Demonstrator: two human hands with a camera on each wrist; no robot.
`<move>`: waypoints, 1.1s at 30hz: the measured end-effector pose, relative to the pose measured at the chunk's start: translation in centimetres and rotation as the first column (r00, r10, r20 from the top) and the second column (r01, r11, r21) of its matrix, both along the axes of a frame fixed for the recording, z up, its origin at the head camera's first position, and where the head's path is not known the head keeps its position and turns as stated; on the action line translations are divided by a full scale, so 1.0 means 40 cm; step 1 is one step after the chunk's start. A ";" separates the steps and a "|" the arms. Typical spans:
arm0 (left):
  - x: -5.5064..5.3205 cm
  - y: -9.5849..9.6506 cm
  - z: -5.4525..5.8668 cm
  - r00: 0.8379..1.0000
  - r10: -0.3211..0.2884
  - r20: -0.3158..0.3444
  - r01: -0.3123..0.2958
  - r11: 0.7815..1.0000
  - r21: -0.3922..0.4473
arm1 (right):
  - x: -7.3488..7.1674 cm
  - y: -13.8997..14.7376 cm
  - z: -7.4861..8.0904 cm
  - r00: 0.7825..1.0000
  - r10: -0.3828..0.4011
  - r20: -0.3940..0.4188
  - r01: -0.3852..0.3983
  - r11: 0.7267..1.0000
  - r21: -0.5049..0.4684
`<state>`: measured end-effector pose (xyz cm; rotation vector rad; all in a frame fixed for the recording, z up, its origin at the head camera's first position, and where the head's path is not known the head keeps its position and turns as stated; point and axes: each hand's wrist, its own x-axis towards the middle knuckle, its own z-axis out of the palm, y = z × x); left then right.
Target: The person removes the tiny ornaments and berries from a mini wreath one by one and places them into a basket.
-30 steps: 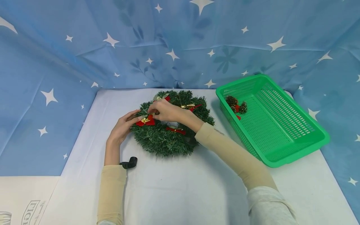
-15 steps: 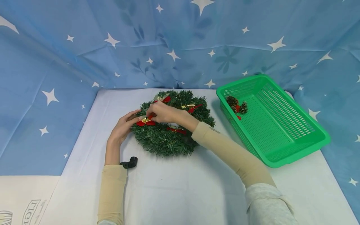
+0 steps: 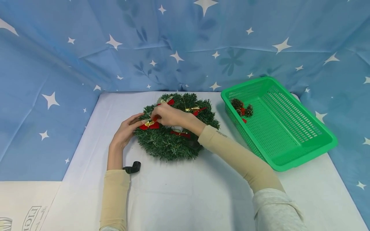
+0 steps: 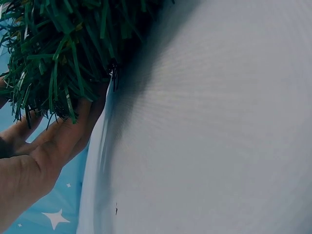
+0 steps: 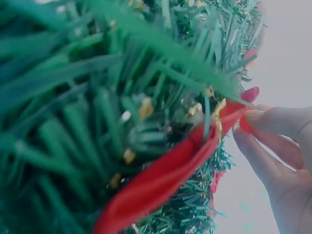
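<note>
A green artificial Christmas wreath [image 3: 167, 146] lies on the table, trimmed with red bows that have gold ties. My left hand [image 3: 124, 131] grips its left edge, thumb over the left bow [image 3: 148, 125]; in the left wrist view the fingers [image 4: 68, 134] reach beneath the greenery. Just beside that bow, my right hand [image 3: 170, 115] pinches a small red pom-pom-like piece [image 5: 245, 123] between thumb and fingertips, close against the wreath. Most of the piece is hidden by the fingers. A red bow [image 5: 165, 180] fills the foreground of the right wrist view.
To the right stands a green plastic basket [image 3: 292, 163] with several pine cones [image 3: 249, 110] and red bits in its far left corner. White cloth [image 3: 185, 192] covers the table. A blue star-patterned curtain [image 3: 196, 70] hangs behind and at the sides.
My right hand has shifted slightly left and down, bringing the red piece right up to the left bow. The left hand keeps its hold on the wreath.
</note>
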<state>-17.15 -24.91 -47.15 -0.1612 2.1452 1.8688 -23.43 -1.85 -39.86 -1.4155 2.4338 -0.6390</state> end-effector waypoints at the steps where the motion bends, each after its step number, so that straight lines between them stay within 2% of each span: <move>1: 0.001 -0.001 -0.001 1.000 0.001 0.001 -0.001 1.000 -0.003 | 0.001 0.003 0.001 1.000 -0.001 0.000 0.001 1.000 -0.002; 10: -0.003 -0.004 -0.002 1.000 0.012 0.006 -0.012 1.000 0.006 | 0.003 0.045 0.004 1.000 -0.023 0.008 0.023 1.000 -0.020; 21: 0.001 0.003 0.001 1.000 0.000 0.018 0.000 1.000 -0.004 | 0.001 0.132 -0.007 0.999 -0.053 -0.013 0.052 0.997 -0.064; 33: 0.001 0.004 0.008 0.999 0.007 0.034 -0.007 1.000 -0.009 | 0.011 0.232 0.021 0.992 -0.125 -0.030 0.123 0.991 -0.057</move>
